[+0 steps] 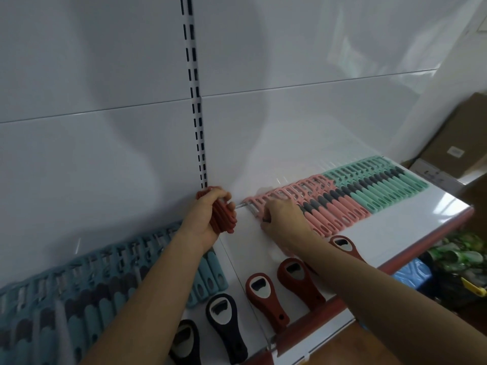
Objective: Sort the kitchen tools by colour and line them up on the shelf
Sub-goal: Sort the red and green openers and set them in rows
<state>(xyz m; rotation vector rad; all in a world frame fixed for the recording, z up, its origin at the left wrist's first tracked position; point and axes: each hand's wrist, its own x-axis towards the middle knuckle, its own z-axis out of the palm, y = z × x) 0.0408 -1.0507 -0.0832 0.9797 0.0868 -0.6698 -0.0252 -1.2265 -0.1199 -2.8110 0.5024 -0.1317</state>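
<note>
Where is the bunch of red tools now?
In the head view, the left hand grips the bunch of red tools at the back of the shelf, just left of the pink row.

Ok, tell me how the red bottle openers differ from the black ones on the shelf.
Colour: the red bottle openers are rust red, the black bottle openers black. Count: three red ones show, two black. Place: the red ones lie right of the seam in the shelf, the black ones left of it, nearer the blue row. Shared: same shape, flat on the shelf, heads toward the back wall.
</note>
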